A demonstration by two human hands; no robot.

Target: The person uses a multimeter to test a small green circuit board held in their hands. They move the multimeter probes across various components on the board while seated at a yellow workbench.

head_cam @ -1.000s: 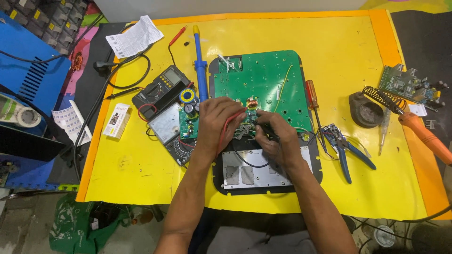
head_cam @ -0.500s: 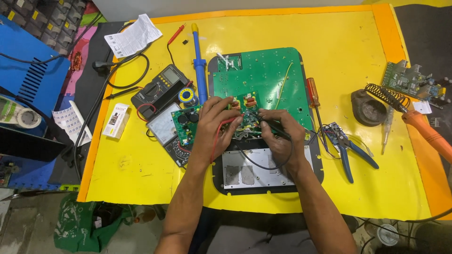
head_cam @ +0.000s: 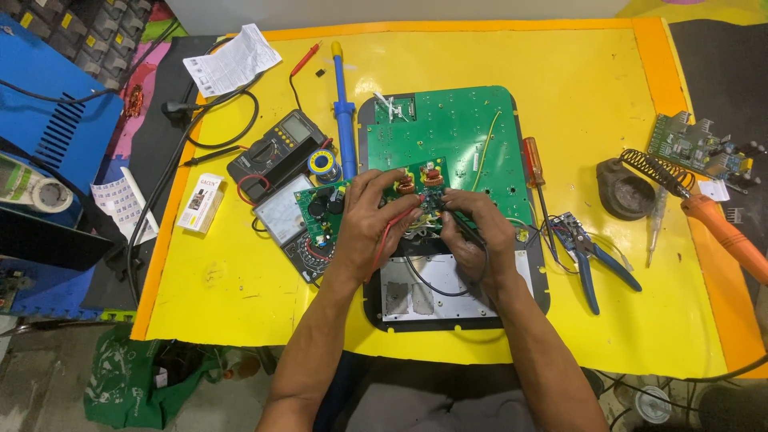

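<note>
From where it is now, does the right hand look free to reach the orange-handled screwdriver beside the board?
Probably yes. The right hand sits on the green circuit board, and the orange-handled screwdriver lies just to its right on the yellow mat, nothing lying between. It holds a black probe, though.

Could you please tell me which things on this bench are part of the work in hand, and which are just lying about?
In use:
left hand
right hand
red wire
small circuit board

Lying about:
screwdriver
pliers
solder reel
paper sheet
</note>
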